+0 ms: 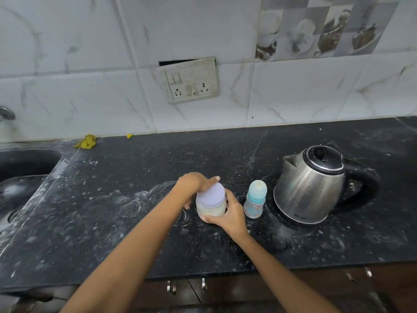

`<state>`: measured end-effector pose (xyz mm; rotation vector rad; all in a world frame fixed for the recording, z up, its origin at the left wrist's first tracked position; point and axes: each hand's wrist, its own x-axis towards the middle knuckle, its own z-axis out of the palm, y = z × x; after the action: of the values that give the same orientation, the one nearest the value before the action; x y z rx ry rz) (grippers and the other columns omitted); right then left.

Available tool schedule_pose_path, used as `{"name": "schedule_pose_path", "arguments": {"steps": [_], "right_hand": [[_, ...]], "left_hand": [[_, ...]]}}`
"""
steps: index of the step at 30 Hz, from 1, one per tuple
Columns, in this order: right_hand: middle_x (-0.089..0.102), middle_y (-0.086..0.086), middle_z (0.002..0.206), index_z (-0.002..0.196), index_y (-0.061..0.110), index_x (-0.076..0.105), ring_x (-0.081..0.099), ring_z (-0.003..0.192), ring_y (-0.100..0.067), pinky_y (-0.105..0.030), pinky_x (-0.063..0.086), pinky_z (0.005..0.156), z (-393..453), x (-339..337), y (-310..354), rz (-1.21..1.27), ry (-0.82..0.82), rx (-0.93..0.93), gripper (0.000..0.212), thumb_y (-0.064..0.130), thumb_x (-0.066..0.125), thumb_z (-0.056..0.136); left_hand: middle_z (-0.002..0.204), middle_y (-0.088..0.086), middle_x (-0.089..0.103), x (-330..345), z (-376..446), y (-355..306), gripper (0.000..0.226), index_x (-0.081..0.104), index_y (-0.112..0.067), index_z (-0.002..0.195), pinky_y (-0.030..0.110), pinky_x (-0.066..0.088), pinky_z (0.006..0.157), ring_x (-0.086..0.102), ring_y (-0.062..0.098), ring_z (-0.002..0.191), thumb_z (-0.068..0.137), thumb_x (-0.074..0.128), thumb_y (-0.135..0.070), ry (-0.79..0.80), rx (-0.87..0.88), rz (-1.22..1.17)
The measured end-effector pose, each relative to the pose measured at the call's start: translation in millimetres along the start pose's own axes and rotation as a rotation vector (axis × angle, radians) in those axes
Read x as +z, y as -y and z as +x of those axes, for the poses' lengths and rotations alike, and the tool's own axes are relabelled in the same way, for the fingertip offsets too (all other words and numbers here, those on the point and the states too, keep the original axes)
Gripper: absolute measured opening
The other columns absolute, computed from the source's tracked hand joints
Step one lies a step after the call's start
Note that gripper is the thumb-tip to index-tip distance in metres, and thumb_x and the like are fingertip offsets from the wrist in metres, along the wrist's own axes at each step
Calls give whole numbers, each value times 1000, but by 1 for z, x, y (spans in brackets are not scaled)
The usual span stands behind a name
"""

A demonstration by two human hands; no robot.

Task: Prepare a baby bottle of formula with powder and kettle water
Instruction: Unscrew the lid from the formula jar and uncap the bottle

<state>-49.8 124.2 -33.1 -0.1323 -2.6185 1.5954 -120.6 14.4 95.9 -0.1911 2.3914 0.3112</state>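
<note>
A clear jar of pale formula powder (pixel 211 210) with a lilac lid (pixel 212 193) stands on the black counter (pixel 112 211). My left hand (pixel 195 184) wraps the jar's left side, thumb lying along the lid's far edge. My right hand (pixel 230 214) grips the jar's body from the right and front. Just right of the jar stands a small baby bottle (pixel 255 201) with a light blue collar and a capped top. A steel electric kettle (pixel 313 184) with a black lid and handle sits further right, lid down, spout facing left.
A dark sink (pixel 20 168) lies at the left edge, with a tap (pixel 6 112) above it. A yellow cloth (pixel 86 141) rests by the back wall. A switch and socket plate (pixel 189 81) hangs on the tiles. White powder smears the counter.
</note>
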Motion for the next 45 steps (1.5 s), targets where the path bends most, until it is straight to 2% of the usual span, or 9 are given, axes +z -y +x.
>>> {"name": "schedule_pose_path", "arguments": {"steps": [3,7,13,16,23,27,34,39,45], "right_hand": [[64,5,123,132,20,50,60,112,-12,-33,52,92,1,1,-2,7,7,20,105,59,78,39],[66,4,119,128,18,52,62,108,-12,-29,53,89,3,1,-2,1,-4,34,103,62,77,38],[66,7,117,127,20,52,62,107,-11,-34,54,87,5,0,-6,-11,15,-5,100,59,80,39],[63,7,125,130,23,50,60,114,-13,-37,52,93,6,-1,-4,-18,12,-37,98,56,79,42],[52,3,144,145,19,40,48,133,-14,-38,44,108,-1,-3,-17,-31,60,-106,113,56,89,50],[54,-8,139,138,7,49,49,130,-22,-41,44,108,-26,-16,-34,-98,-24,-162,81,22,87,69],[63,-5,125,124,8,61,58,117,-18,-45,52,97,-54,-30,-53,-128,-118,-234,48,6,77,80],[65,-5,110,114,6,64,64,102,-18,-41,57,87,-63,-39,-53,-98,-254,-219,35,1,75,81],[56,-5,122,126,6,52,56,113,-16,-31,49,94,-45,-61,-60,20,-401,-49,63,14,85,73]], "left_hand": [[146,13,38,3,7,3,86,16,-25,148,48,39,104,40,33,131,82,61,-56,-85,427,251],[136,3,42,8,16,11,90,41,-36,137,45,41,102,38,26,128,61,85,-16,-51,715,494],[108,8,56,8,7,13,59,47,-23,124,33,42,75,55,26,101,75,73,-43,-389,730,358],[107,3,57,1,-6,21,62,43,-19,116,37,46,74,56,26,93,76,65,-61,-554,701,52],[117,-4,55,83,-37,88,64,48,-20,110,22,54,79,57,9,106,59,84,-35,-545,823,-903],[124,-14,57,160,-25,114,60,44,-18,100,12,44,88,52,6,119,60,83,-40,-581,708,-891],[138,-20,45,194,-1,124,57,44,-31,108,41,25,114,40,4,129,65,77,-47,-649,660,-543],[136,-10,48,195,-14,122,71,45,-22,129,21,31,106,43,4,124,71,77,-47,-722,679,-475],[140,-6,45,170,-36,44,44,44,-18,132,22,34,109,39,4,132,91,61,-21,-709,1017,-506]]}}
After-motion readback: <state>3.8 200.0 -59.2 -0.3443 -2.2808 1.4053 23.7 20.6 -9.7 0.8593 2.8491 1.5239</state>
